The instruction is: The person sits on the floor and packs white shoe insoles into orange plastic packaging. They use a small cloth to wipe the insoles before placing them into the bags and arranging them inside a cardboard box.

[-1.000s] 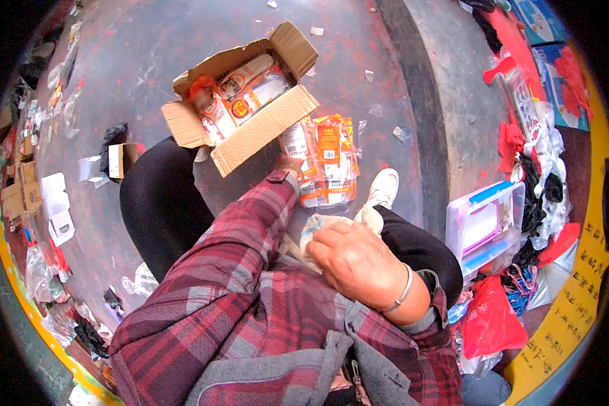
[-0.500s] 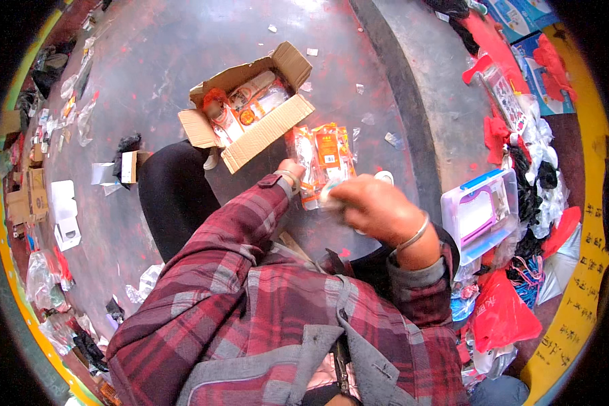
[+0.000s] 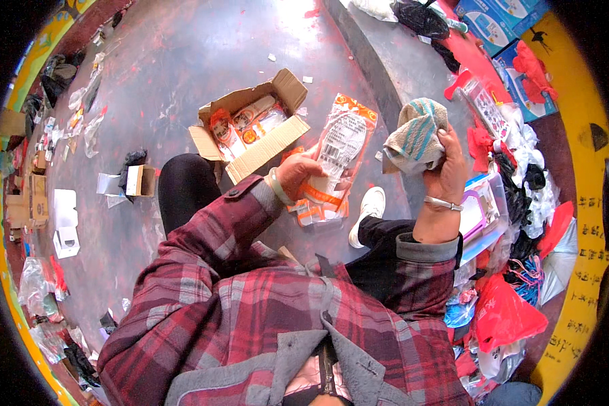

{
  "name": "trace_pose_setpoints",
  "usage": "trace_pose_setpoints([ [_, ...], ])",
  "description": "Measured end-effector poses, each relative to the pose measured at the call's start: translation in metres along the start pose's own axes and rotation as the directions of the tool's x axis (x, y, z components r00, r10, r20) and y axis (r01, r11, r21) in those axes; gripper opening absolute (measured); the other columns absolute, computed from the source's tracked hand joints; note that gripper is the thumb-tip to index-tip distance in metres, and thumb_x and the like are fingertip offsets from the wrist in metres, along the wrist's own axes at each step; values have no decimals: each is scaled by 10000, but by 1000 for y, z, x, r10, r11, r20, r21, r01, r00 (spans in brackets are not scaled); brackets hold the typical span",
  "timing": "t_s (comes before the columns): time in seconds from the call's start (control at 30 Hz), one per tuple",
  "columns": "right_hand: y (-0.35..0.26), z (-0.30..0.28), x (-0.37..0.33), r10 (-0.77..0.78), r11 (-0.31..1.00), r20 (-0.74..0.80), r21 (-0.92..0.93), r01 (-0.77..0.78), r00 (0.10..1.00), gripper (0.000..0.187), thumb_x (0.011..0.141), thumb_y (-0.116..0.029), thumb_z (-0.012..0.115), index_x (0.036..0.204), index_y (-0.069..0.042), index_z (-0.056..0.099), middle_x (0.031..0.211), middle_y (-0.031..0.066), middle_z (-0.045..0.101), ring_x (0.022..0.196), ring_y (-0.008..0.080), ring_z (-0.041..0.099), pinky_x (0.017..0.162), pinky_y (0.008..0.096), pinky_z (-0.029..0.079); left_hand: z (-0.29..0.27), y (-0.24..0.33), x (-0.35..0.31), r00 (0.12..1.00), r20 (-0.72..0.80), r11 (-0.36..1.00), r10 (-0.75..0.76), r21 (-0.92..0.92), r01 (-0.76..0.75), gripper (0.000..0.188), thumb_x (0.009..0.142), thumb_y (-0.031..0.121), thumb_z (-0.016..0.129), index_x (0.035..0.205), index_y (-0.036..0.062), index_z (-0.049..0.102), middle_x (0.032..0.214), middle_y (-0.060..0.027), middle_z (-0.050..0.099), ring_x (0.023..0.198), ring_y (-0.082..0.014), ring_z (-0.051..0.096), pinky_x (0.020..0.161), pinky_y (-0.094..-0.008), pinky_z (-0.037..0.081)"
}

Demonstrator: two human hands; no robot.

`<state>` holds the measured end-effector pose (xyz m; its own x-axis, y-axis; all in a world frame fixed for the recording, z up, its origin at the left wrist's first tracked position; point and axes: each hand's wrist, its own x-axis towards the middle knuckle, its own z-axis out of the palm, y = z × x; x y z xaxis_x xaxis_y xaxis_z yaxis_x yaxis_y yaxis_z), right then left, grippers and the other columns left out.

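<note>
Orange-and-clear plastic packet [image 3: 348, 132] pinched in the left hand [image 3: 300, 174], over similar packets [image 3: 318, 214] on the floor [image 3: 149, 101]; right hand [image 3: 448, 166] grips a striped cloth [image 3: 415, 135]; the slick-looking packet could slip if the left grip loosens

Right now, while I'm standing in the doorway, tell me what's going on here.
A person in a plaid shirt has both hands full. The left hand grips a clear-and-orange packet, and the right hand holds up a striped cloth. The two are apart. In front, an open cardboard box contains similar packets, and more orange packaging lies below the held packet.
</note>
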<state>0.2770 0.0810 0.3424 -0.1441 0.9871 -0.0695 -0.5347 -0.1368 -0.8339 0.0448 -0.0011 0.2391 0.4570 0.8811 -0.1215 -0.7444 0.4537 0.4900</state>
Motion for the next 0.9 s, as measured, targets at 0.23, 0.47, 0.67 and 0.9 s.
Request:
trace_pose_setpoints([
  [0.23,40,24,5,-154,894,75,-414,171,985,394,855,-82,535,1236,2,484,1118,112,575,977,162,584,862,307,463,31,12,-20,997,47,994,-63,-85,66,557,853,153,542,1351,112,295,1163,-145,511,990,-295,583,874,-430,481],
  [0.47,88,55,3,-192,250,467,-827,504,863,448,726,-136,581,1165,-54,552,1175,169,557,1090,321,534,959,371,400,6,8,-11,998,-58,1000,6,-15,-7,433,961,359,371,1310,102,373,1142,-98,550,949,-230,589,804,-403,507],
  [0.67,105,74,-7,-86,244,715,-660,711,694,435,696,-39,541,1128,-56,580,1173,165,561,1126,312,512,993,394,372,-4,29,-11,983,-77,954,165,-241,-179,433,961,383,339,1234,68,457,1130,-132,571,969,-245,593,854,-407,489],
  [0.9,109,91,-35,53,408,835,-519,751,548,415,707,18,565,1117,-42,578,1165,156,569,1098,313,535,976,383,381,-18,58,-15,946,-64,890,319,-324,-322,442,974,340,292,1221,16,465,1151,-145,563,1019,-269,567,922,-417,439],
])
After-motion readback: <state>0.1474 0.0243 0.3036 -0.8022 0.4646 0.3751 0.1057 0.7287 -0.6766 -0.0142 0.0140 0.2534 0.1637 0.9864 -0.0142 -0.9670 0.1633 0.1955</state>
